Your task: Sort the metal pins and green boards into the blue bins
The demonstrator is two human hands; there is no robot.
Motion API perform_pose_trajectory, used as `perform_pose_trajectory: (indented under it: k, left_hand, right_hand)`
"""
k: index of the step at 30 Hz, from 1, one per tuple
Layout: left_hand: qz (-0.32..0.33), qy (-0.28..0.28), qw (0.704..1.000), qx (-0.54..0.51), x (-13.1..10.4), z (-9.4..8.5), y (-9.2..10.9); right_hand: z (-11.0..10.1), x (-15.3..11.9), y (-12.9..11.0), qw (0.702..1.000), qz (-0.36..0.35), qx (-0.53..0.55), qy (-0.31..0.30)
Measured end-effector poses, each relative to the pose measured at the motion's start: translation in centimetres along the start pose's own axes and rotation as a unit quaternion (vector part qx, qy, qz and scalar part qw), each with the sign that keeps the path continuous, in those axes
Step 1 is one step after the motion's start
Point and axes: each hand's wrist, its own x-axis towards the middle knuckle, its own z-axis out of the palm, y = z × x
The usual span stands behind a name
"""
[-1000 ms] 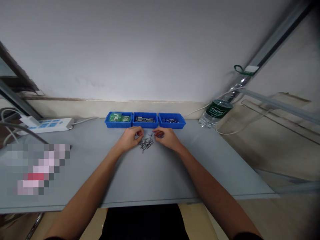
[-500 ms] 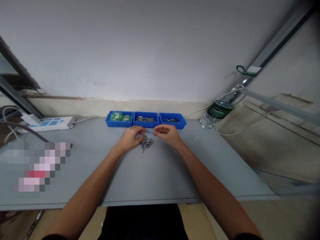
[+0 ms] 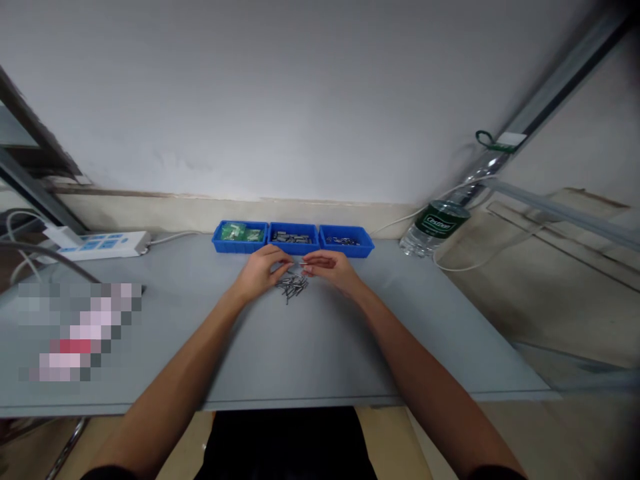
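My left hand (image 3: 261, 272) and my right hand (image 3: 334, 272) face each other above the table, fingertips close together. Between my right thumb and fingers is a thin metal pin (image 3: 301, 264), its end pointing toward my left hand. My left thumb and fingers are pinched together; whatever they hold is too small to make out. Just below the fingertips lies a loose pile of small metal pins (image 3: 294, 287). Behind the hands stand three blue bins in a row: the left bin (image 3: 239, 247) with green-and-white packets, the middle bin (image 3: 294, 248) and the right bin (image 3: 346, 251) with small metal parts.
On the grey table (image 3: 310, 360), a white power strip (image 3: 113, 245) with cables lies at the far left. A blurred-out pink object (image 3: 95, 327) is nearer on that side. A large water bottle (image 3: 435, 223) stands at the back right by the wall.
My hands have come closer together. The right hand has moved slightly left with the metal pin; the pile and bins stay as they were.
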Motion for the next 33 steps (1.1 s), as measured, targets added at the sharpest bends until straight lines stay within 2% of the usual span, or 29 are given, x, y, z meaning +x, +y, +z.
perform_pose_trajectory:
  k: [4,7,10,14,17,22,27,33]
  left_hand:
    - [-0.002,0.003,1.000,0.000,-0.3,0.5,-0.5]
    - [-0.031,-0.019,0.999,0.000,-0.5,1.1,-0.9]
    - [-0.068,-0.084,0.994,0.003,-0.8,1.4,-1.2]
    - [-0.032,-0.179,0.983,0.017,-0.8,0.9,-1.4]
    - [-0.028,-0.220,0.974,0.052,-0.9,0.6,-1.6]
    - [-0.042,-0.220,0.971,0.085,-1.1,0.7,-2.1]
    - [-0.101,-0.197,0.963,0.154,-1.3,0.6,-2.6]
    - [-0.149,-0.196,0.955,0.167,-1.5,0.3,-3.2]
  right_hand:
    - [0.6,-0.1,-0.1,1.000,0.009,0.006,-0.028]
    - [0.6,0.0,-0.1,1.000,0.010,0.008,-0.010]
    - [0.0,0.4,-0.1,0.998,0.000,0.000,0.060]
    - [-1.3,0.9,0.0,0.979,-0.019,0.016,0.202]
    - [-2.0,1.1,0.1,0.968,-0.015,0.027,0.249]
    - [-1.8,1.0,0.0,0.970,0.003,0.028,0.240]
    - [-1.2,0.8,-0.4,0.973,0.009,0.038,0.229]
    - [-1.2,0.8,-0.2,0.974,0.022,0.040,0.221]
